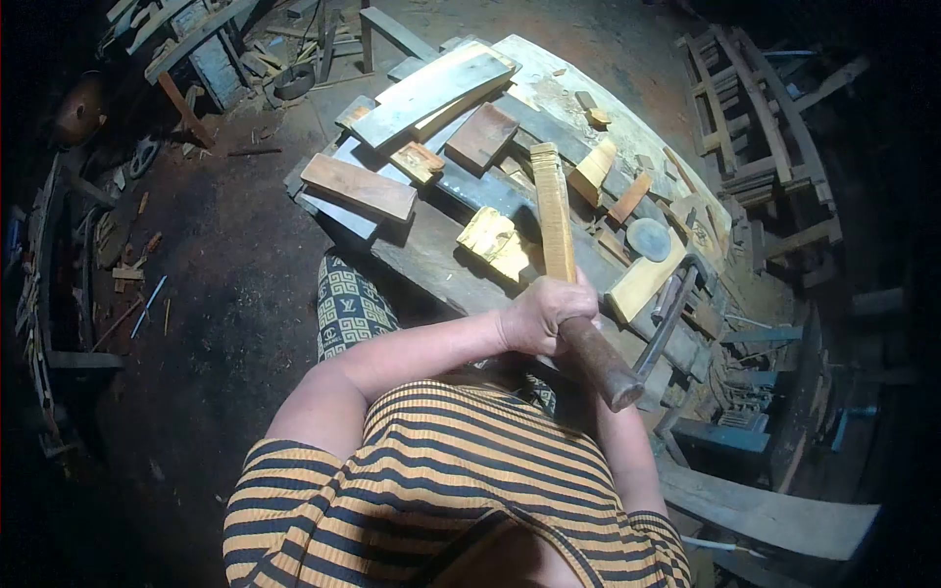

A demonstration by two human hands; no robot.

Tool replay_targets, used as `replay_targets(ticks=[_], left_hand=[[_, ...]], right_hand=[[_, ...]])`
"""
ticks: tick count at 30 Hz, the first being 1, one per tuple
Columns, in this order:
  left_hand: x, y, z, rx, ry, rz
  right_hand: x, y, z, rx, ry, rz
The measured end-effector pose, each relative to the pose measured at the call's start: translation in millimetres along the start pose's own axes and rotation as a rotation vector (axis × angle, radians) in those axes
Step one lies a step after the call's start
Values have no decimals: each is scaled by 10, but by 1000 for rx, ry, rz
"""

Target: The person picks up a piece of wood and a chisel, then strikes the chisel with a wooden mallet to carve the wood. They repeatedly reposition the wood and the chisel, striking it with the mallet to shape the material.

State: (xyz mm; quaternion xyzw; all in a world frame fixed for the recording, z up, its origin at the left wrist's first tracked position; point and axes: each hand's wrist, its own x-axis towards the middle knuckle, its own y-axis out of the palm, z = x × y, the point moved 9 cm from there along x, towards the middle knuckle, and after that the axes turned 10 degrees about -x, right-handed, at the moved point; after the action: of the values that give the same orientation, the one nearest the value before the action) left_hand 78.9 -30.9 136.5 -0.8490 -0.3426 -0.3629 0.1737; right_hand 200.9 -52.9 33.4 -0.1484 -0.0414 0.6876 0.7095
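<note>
My left hand (547,316) is closed in a fist round a brown, round wooden tool handle (603,367), whose worn end points down to the right. A long pale wooden strip (551,211) with a notched upper end rises just beyond that fist. My right forearm (627,446) comes up from below. Most of my right hand (586,281) is hidden behind the left one and the handle; only a small part shows beside the strip's lower end. Left of the strip, a rough-cut yellow wood block (495,242) lies on the workbench (417,257).
Wood blocks (361,186), boards (436,93) and offcuts (593,171) cover the bench. A metal clamp (676,318) and a round grey disc (648,238) lie at its right side. Timber frames (755,108) stand far right. Scraps (127,274) litter the floor at left.
</note>
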Motion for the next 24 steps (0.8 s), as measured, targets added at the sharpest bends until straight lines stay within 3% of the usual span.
replay_targets(ticks=[7, 10, 15, 24], left_hand=[[-9, 49, -29, 81, 121, 8], [-34, 33, -19, 114, 111, 11], [-33, -68, 144, 62, -8, -50], [4, -43, 265, 63, -31, -58]], right_hand=[[-140, -68, -42, 7, 20, -57], [168, 223, 17, 20, 32, -75], [134, 39, 3, 37, 36, -121], [140, -29, -75, 74, 68, -219]])
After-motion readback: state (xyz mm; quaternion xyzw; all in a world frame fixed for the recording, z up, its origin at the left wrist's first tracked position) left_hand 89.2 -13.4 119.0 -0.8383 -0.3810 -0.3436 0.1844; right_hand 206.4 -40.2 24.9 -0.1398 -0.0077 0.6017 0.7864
